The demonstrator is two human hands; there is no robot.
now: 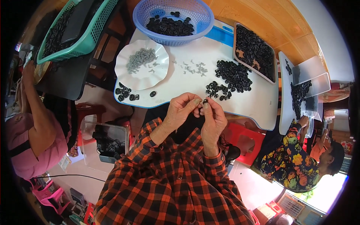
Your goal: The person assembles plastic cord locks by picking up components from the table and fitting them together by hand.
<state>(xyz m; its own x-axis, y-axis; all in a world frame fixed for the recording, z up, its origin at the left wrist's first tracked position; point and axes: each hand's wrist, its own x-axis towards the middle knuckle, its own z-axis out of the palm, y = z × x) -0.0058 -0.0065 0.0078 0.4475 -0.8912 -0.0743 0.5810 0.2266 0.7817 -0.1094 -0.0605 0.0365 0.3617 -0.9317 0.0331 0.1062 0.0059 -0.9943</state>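
Two hands meeting at the table's (258, 108) near edge: left hand (182, 108) and right hand (213, 120) both pinched shut on one small black part (205, 101); blue basket (172, 18) far, black parts inside; white scalloped plate (123, 75) with grey pieces (140, 58); dark tray (255, 52) right, heaped black; green basket (75, 30) far left, contents hard to make out.

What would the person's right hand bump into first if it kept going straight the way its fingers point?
Probably the small cluster of black parts on the white table, just beyond the right hand; height above the table is unclear.
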